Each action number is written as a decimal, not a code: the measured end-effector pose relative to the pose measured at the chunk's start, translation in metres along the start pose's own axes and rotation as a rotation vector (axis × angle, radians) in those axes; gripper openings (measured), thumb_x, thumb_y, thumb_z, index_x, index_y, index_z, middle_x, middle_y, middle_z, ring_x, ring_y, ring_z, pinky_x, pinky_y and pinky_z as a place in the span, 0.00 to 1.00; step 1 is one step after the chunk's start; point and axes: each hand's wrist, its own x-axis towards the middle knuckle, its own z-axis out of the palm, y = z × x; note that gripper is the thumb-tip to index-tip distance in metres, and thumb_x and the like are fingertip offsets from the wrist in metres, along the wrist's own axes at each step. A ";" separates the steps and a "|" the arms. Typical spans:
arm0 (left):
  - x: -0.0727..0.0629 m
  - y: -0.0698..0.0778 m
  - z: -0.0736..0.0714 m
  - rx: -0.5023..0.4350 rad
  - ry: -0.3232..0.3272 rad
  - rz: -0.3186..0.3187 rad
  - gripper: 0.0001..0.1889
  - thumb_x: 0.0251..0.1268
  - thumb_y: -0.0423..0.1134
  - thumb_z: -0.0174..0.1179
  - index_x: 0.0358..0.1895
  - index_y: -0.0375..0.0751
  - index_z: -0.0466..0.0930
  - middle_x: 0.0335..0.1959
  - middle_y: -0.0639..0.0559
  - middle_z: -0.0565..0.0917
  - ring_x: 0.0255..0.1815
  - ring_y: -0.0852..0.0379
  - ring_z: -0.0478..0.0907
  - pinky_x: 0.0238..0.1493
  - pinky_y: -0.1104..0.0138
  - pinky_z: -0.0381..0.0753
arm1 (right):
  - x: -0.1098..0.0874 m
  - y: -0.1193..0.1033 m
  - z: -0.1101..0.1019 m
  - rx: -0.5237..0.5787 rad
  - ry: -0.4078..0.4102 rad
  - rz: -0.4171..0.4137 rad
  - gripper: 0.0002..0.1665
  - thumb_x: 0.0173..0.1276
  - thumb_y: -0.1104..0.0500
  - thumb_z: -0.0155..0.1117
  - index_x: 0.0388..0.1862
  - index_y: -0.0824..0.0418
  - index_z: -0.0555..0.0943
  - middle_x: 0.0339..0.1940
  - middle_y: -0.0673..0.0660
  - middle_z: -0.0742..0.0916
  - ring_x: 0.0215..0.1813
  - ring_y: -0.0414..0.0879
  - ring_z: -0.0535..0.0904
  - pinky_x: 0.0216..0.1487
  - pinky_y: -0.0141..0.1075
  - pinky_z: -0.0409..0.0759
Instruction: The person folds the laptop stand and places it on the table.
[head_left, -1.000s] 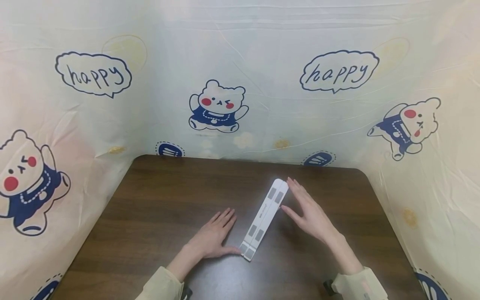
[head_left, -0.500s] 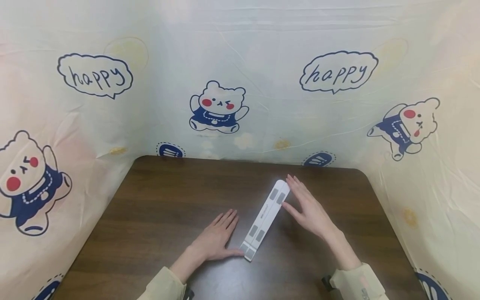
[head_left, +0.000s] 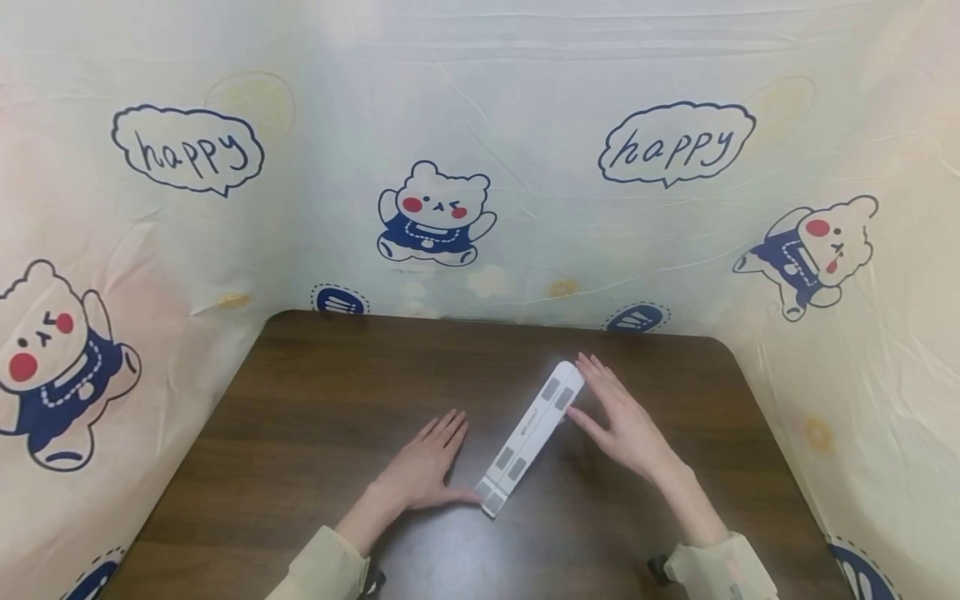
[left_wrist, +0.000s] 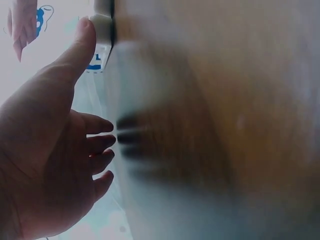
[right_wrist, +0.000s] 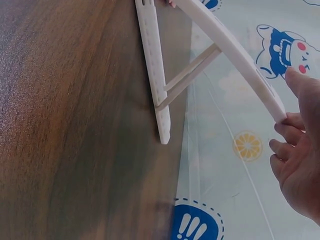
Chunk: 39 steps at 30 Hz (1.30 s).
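Note:
A white folding laptop stand (head_left: 528, 433) with grey pads lies slantwise on the brown table, folded narrow. Seen from the side in the right wrist view, its top bar (right_wrist: 237, 57) is raised on a strut (right_wrist: 192, 72) above the base bar (right_wrist: 154, 70). My left hand (head_left: 416, 467) is spread beside the near end, and its thumb (left_wrist: 82, 42) touches that end. At the raised far end, my right hand (head_left: 626, 425) touches the bar's tip with its fingertips (right_wrist: 291, 122); its thumb is held apart from them.
The dark wooden table (head_left: 322, 383) extends around the stand on all sides. Behind and beside it hangs a pale cloth (head_left: 540, 100) printed with bears and the word happy.
The stand has turned slightly clockwise, its far end moving a little right and its near end a little left. Both hands have shifted slightly with it.

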 end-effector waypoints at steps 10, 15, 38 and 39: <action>0.005 -0.009 -0.005 0.010 -0.006 -0.018 0.70 0.56 0.87 0.62 0.86 0.31 0.60 0.90 0.35 0.60 0.92 0.38 0.56 0.92 0.46 0.60 | -0.005 -0.001 -0.002 0.001 -0.014 0.019 0.52 0.77 0.49 0.75 0.92 0.52 0.59 0.93 0.57 0.64 0.92 0.61 0.59 0.89 0.64 0.61; 0.006 -0.014 -0.007 0.002 -0.015 -0.037 0.70 0.55 0.86 0.63 0.87 0.32 0.60 0.90 0.35 0.60 0.92 0.38 0.56 0.92 0.45 0.60 | -0.006 -0.001 -0.001 0.004 -0.014 0.025 0.53 0.76 0.48 0.75 0.92 0.51 0.59 0.93 0.57 0.64 0.93 0.61 0.59 0.89 0.65 0.61; 0.004 0.001 -0.009 -0.029 -0.041 0.016 0.65 0.64 0.83 0.60 0.87 0.32 0.58 0.91 0.37 0.58 0.93 0.40 0.55 0.92 0.48 0.59 | -0.002 0.004 -0.001 0.017 -0.027 0.017 0.53 0.78 0.47 0.73 0.93 0.48 0.56 0.93 0.56 0.62 0.93 0.60 0.57 0.89 0.65 0.61; 0.004 0.005 -0.007 -0.020 -0.038 0.022 0.65 0.63 0.83 0.59 0.87 0.32 0.58 0.91 0.37 0.58 0.93 0.40 0.55 0.92 0.48 0.59 | -0.001 0.005 -0.001 0.019 -0.027 0.014 0.53 0.78 0.47 0.73 0.93 0.48 0.56 0.94 0.56 0.62 0.93 0.60 0.57 0.89 0.65 0.61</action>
